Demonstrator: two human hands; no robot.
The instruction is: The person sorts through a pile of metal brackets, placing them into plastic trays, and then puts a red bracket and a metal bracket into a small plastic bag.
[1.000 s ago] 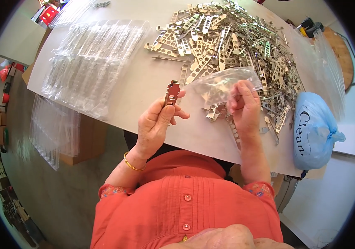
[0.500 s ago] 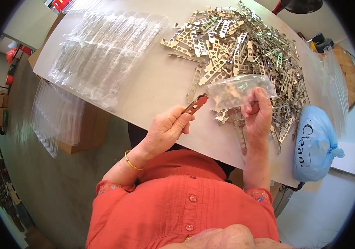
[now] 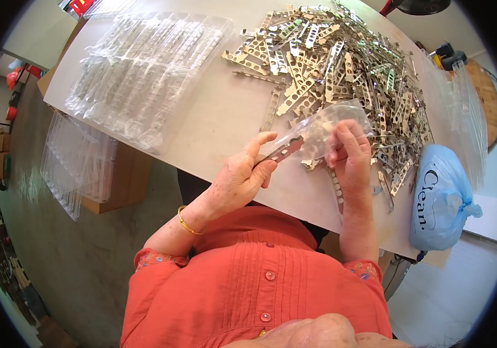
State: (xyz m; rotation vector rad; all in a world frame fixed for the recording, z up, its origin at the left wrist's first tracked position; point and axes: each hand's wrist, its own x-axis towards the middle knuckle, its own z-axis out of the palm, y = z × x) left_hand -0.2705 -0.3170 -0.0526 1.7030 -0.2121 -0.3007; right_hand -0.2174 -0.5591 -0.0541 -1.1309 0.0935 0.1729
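Observation:
My left hand (image 3: 238,178) pinches a perforated metal strip (image 3: 286,151) between thumb and fingers, its index finger raised off it. The strip has a notched end pointing away to the right, and it may be several stacked together; I cannot tell. That end overlaps the near left edge of a clear plastic bag (image 3: 312,124); whether it is inside is unclear. My right hand (image 3: 350,153) is closed on the right part of the bag. Below and beyond the bag spreads a large heap of similar perforated metal strips (image 3: 341,64).
A clear plastic tray (image 3: 225,26) with bagged strips in rows lies on the table (image 3: 213,110) at the left. Clear trays (image 3: 74,162) stand by a cardboard box (image 3: 129,185) below. A tied blue bag (image 3: 437,200) sits at the right edge, near clear plastic sheets (image 3: 469,116).
The strip in my left hand has moved right, up to the bag's edge. My left index finger has lifted. My right hand has brought the bag slightly left and tilted it.

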